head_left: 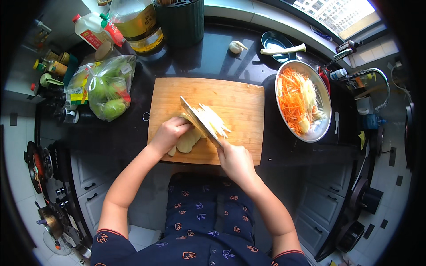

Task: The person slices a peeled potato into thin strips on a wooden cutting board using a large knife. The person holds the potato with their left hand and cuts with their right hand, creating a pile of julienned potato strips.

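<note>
On the wooden cutting board (pixel 244 102), my right hand (pixel 236 160) is closed round the handle of a broad kitchen knife (pixel 195 114). The blade points away from me to the far left. Cut pale strips of potato (pixel 217 124) lie along its right side. My left hand (pixel 168 135) has its fingers curled and presses on potato slices close to the blade's left side. More flat potato slices (pixel 188 141) lie beside and below these fingers. The knife's cutting edge is hidden against the potato.
Right of the board stands a metal bowl (pixel 328 113) of shredded carrot and pale shreds. Behind are a garlic bulb (pixel 236 47), a small dark bowl (pixel 269 41) and a pale stick-like piece (pixel 284 50). A plastic bag of green vegetables (pixel 111 86) and several bottles stand left.
</note>
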Demonstrator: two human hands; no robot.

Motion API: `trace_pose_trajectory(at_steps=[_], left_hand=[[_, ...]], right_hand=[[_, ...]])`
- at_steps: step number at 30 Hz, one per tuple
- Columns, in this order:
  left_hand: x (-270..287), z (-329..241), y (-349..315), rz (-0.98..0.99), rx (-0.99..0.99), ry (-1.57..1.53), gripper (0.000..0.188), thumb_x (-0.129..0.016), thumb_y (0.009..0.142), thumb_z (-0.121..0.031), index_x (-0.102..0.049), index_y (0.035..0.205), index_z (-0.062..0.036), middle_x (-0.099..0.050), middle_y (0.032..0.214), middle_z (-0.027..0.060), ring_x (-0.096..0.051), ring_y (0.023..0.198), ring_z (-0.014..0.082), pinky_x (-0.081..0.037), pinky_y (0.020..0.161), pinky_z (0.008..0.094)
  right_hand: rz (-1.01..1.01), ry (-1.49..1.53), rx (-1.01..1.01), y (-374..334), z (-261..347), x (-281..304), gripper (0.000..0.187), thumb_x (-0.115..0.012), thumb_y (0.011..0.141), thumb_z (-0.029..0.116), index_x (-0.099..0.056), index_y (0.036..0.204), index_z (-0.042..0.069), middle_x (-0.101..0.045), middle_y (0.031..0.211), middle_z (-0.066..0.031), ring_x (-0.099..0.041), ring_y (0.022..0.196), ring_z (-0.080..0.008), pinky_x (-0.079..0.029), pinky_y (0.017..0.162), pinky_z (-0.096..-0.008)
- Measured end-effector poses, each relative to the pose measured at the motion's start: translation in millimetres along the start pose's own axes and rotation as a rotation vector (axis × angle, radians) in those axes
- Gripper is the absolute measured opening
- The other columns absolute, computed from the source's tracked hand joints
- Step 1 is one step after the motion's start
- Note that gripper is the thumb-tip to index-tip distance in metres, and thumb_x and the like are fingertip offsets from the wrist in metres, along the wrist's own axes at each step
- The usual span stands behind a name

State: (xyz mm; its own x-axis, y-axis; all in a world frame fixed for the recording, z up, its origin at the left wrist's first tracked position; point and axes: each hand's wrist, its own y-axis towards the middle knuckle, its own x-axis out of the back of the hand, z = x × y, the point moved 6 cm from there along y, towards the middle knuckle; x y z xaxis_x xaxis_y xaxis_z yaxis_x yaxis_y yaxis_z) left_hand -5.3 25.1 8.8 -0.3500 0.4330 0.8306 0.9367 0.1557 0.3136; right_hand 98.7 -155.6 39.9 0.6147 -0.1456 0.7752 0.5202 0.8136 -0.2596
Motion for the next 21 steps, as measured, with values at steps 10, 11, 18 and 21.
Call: trace_pose_trajectory(at_steps=[10,11,18,21], left_hand=[[-1,0,2,-0.074,0.01,0.008,0.017,-0.069,0.08,-0.002,-0.076,0.095,-0.0058,-0.071,0.094,0.0077,-0.069,0.09,0.0268,-0.059,0.076,0.037],[0,-2,3,-0.082,0.012,-0.005,0.016,-0.071,0.079,-0.001,-0.076,0.094,-0.0051,-0.071,0.092,0.0083,-0.07,0.088,0.0274,-0.059,0.075,0.0377],[-1,1,-1,-0.073,0.025,-0.005,0.018,-0.067,0.082,-0.004,-0.075,0.098,-0.0064,-0.071,0.098,0.0067,-0.069,0.093,0.0254,-0.059,0.076,0.0358],[-1,2,-1,-0.084,0.028,-0.007,0.018,-0.069,0.081,-0.003,-0.076,0.097,-0.0055,-0.071,0.096,0.0076,-0.069,0.091,0.0263,-0.059,0.075,0.0363]], right_hand=[[0.059,-0.093,-0.005,-17,7,12,0.02,-0.059,0.097,0.016,-0.068,0.113,0.008,-0.066,0.068,-0.0238,-0.068,0.066,-0.0439,-0.055,0.064,-0.0541],[0.068,-0.084,-0.027,-19,7,14,0.02,-0.06,0.097,0.017,-0.069,0.113,0.008,-0.066,0.069,-0.0241,-0.067,0.067,-0.044,-0.055,0.065,-0.0542],[0.104,-0.084,-0.043,-20,14,18,0.019,-0.059,0.098,0.017,-0.068,0.114,0.008,-0.066,0.068,-0.0236,-0.067,0.066,-0.0443,-0.054,0.065,-0.0544],[0.102,-0.088,-0.045,-19,14,16,0.018,-0.059,0.099,0.017,-0.067,0.112,0.008,-0.066,0.068,-0.0239,-0.067,0.066,-0.0449,-0.054,0.065,-0.0548]])
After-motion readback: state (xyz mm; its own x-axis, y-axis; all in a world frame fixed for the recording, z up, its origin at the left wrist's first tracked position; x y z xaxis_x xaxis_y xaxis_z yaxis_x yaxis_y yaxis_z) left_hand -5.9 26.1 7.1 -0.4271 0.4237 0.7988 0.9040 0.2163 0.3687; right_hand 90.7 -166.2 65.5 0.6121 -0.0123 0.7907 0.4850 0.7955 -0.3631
